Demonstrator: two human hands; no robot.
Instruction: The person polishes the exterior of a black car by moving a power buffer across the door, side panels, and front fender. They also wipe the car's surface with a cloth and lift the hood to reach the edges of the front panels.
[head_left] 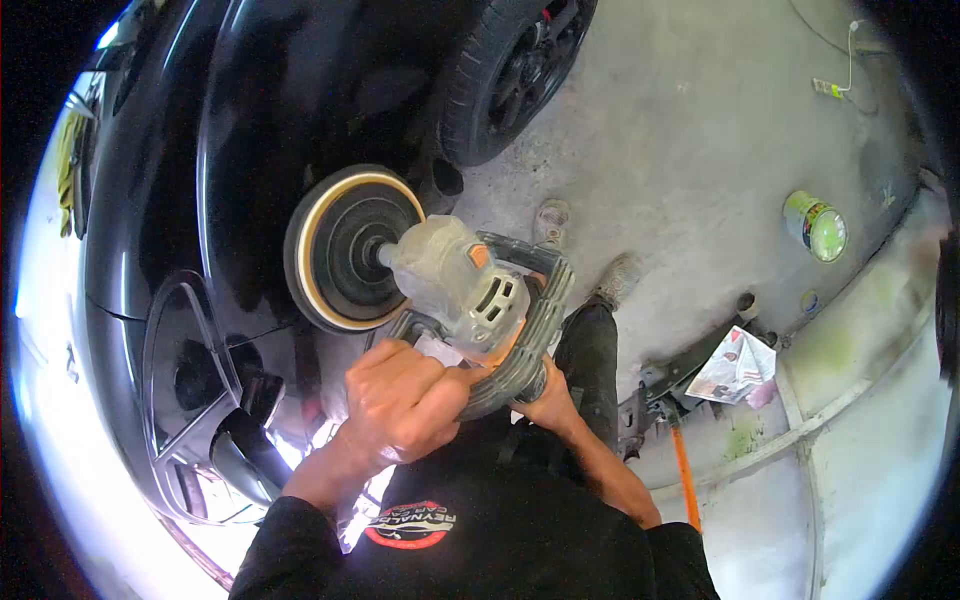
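Observation:
A dusty grey polishing machine (pixel 455 285) has its round pad (pixel 345 250) pressed flat against the black car body (pixel 250 130). My left hand (pixel 400 400) is closed around the machine's curved loop handle (pixel 535 330) at its near side. My right hand (pixel 548 400) grips the machine's rear body below the handle, partly hidden behind it. My feet in worn shoes (pixel 615 280) stand on the concrete beside the car.
A car wheel (pixel 515 65) is at the top. On the concrete floor lie a green-topped can (pixel 815 225), a crumpled paper (pixel 735 365), an orange cord (pixel 685 475) and a white cable with plug (pixel 835 80). A pale raised kerb (pixel 860 400) runs on the right.

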